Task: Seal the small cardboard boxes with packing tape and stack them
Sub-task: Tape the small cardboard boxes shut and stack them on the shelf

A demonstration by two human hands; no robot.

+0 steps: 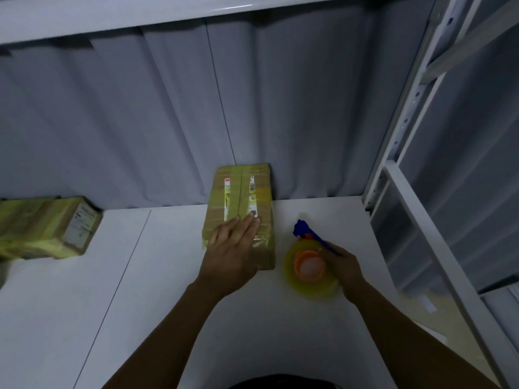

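Note:
A small cardboard box [243,192] wrapped in yellowish tape lies on the white table [157,290], its far end against the wall. My left hand [233,248] rests flat on the box's near half, fingers straight. To its right sits a tape dispenser [309,265] with a blue handle, an orange hub and a yellow-green tape roll. My right hand [346,269] grips the dispenser's handle from the right. A second taped box [47,228] lies at the far left of the table.
A grey corrugated wall [168,122] runs along the back of the table. A white metal shelving frame [421,178] stands at the right edge. A white shelf [112,15] hangs overhead. A seam runs through the table's left part.

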